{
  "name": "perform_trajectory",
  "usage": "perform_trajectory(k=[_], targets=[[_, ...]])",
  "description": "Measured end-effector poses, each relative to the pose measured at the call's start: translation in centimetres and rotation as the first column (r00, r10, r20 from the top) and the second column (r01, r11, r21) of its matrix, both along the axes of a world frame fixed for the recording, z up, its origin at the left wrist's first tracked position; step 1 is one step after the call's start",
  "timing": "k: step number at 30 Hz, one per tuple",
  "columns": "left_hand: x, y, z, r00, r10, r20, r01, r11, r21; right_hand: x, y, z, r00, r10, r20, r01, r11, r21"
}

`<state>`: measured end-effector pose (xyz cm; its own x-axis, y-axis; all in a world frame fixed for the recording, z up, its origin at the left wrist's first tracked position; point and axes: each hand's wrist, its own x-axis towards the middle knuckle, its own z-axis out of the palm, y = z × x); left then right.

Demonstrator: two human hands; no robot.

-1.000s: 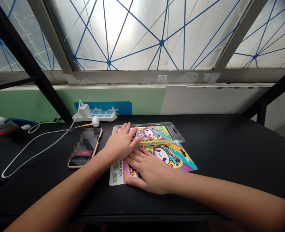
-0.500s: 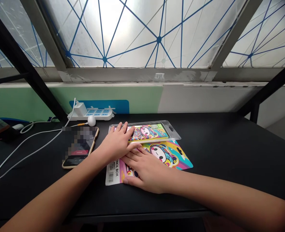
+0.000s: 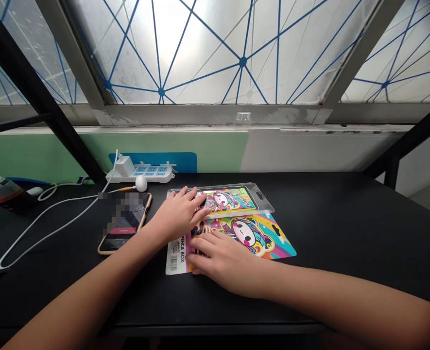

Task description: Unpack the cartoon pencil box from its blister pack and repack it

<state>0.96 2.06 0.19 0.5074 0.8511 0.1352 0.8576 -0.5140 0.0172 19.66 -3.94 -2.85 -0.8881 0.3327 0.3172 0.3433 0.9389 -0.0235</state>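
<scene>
On the black counter, the left hand lies flat on the clear-packed pencil box, while the right hand presses the colourful card just nearer. A phone lies left of them, a power strip farther back.

The flat printed cardboard insert swirls with pink, yellow, teal and orange around a white-faced cartoon figure, and its white end strip carries black lettering. The clear plastic blister pack shows a similar bright cartoon print, perhaps with a green patch. Beneath them the matte black tabletop is plain. The white-and-blue power strip lies before a pale green wall band.
</scene>
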Motion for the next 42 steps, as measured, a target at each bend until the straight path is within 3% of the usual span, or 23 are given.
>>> perform_trajectory(k=[5,21,25,27,29,31,33,36,42], targets=[[0.0,0.3,-0.3,1.000,-0.003,0.010,0.003,0.999,0.043,-0.3,0.8,0.0,1.000,-0.006,0.007,0.005,0.987,0.163],[-0.4,0.4,-1.1,0.999,-0.037,0.028,0.035,0.998,0.059,-0.9,1.4,-0.4,0.995,0.020,-0.098,0.002,0.975,0.221],[-0.6,0.5,-1.3,0.998,-0.045,0.032,0.043,0.998,0.050,-0.2,2.3,0.3,0.990,-0.005,-0.139,0.033,0.979,0.200],[-0.6,0.5,-1.3,0.999,-0.042,0.029,0.040,0.998,0.044,1.1,3.7,1.1,0.982,-0.077,-0.175,0.112,0.973,0.201],[-0.6,0.5,-1.2,0.999,-0.045,0.023,0.044,0.998,0.042,3.1,5.6,2.0,0.953,-0.234,-0.193,0.265,0.952,0.152],[-0.5,0.5,-1.1,0.998,-0.053,0.018,0.052,0.998,0.041,5.4,7.8,2.9,0.882,-0.460,-0.106,0.465,0.885,0.033],[-0.4,0.5,-0.9,0.998,-0.060,0.018,0.059,0.998,0.029,7.5,9.6,3.6,0.806,-0.591,0.026,0.590,0.798,-0.121],[-0.3,0.5,-0.8,0.998,-0.060,0.034,0.060,0.998,0.015,9.6,11.2,4.2,0.786,-0.605,0.128,0.614,0.739,-0.276],[-0.2,0.5,-1.1,0.995,-0.048,0.083,0.048,0.999,0.002,10.4,11.4,4.6,0.812,-0.547,0.205,0.581,0.716,-0.388]])
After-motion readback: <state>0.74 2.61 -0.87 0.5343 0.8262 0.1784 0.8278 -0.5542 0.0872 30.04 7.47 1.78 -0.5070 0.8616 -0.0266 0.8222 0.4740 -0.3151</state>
